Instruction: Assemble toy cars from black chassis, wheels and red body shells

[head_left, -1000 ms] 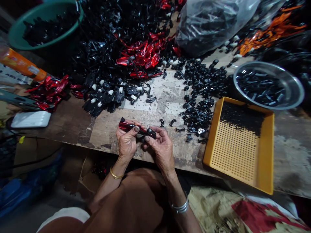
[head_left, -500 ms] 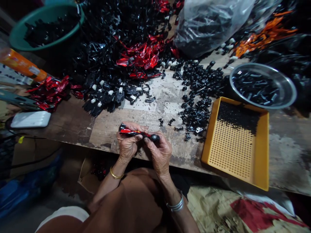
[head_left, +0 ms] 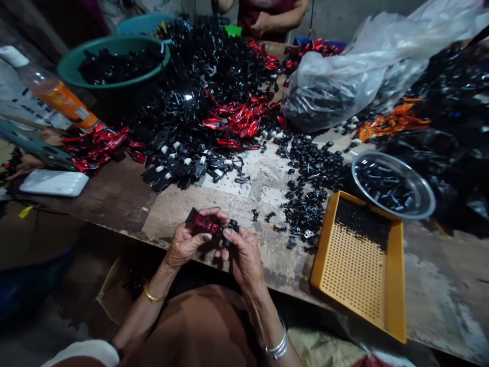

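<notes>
My left hand (head_left: 186, 243) and my right hand (head_left: 244, 260) hold a glossy red and black moulded plastic piece (head_left: 206, 223) between them, above the worn wooden table (head_left: 183, 204). Its black round end (head_left: 232, 226) lies by my right fingertips. Part of the piece is hidden by my fingers. Beyond my hands lie a few small black plastic bits (head_left: 263, 216). Past them spread a heap of black wheel-like parts (head_left: 309, 173) and a mound of black and red plastic pieces (head_left: 202, 117).
A yellow perforated tray (head_left: 359, 265) with black parts stands to my right, by a steel bowl (head_left: 393, 186) of black pieces. Behind are a green basin (head_left: 114, 61) and a bulging clear plastic bag (head_left: 332, 86). A co-worker's arms (head_left: 267, 18) show across the table.
The view has tilted up and shifted, showing a co-worker at the far side. My hands have turned the piece, so it looks shorter, and my left hand has rotated around it.
</notes>
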`<state>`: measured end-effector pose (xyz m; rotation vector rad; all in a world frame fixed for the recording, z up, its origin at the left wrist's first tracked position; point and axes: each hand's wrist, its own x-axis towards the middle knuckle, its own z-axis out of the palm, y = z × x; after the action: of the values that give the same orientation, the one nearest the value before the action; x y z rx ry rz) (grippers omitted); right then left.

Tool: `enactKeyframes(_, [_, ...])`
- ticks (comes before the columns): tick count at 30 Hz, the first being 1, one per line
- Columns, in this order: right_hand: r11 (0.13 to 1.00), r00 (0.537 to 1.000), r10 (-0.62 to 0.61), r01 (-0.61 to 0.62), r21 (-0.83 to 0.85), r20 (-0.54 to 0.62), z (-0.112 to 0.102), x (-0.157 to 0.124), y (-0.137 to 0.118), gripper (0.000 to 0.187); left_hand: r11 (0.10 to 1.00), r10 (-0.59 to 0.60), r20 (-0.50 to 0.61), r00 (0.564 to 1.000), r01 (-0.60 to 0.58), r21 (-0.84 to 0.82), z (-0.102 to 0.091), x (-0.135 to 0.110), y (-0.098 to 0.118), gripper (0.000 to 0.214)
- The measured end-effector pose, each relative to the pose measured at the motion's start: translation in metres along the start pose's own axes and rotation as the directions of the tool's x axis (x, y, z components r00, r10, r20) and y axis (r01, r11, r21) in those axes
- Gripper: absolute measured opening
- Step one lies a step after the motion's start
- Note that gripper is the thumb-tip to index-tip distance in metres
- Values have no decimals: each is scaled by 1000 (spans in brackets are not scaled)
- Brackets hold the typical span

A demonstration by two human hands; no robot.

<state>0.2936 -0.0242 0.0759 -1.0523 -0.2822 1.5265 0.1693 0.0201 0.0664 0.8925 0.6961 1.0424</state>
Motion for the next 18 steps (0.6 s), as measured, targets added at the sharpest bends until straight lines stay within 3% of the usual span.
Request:
enactKeyframes(5, [992,997,-71,68,-107,-25,17,13,6,30,980,5,-239,971,-52,-193,5,6,5,39])
enactKeyframes(9, [970,999,-43,40,-241,-8,26,20,-1,32,956,-4,-315,949,-88,-278,1,14,7,37])
enactKeyframes(11, [914,999,-20,38,-404,50,27,26,-14,34,946,0,-346,938,-112,-303,-8,16,9,36])
enactKeyframes(13, [776,990,-75,134,-617,121,27,38,-30,38,933,3,-375,927,-137,-332,-18,17,11,36])
enactKeyframes(15, [557,950,-257,297,-775,179,28,56,-46,34,924,-3,-391,920,-147,-352,-27,17,12,37])
enactKeyframes(18, [176,807,-509,439,-881,301,35,90,-61,22,919,-39,-394,918,-122,-374,-35,15,12,38])
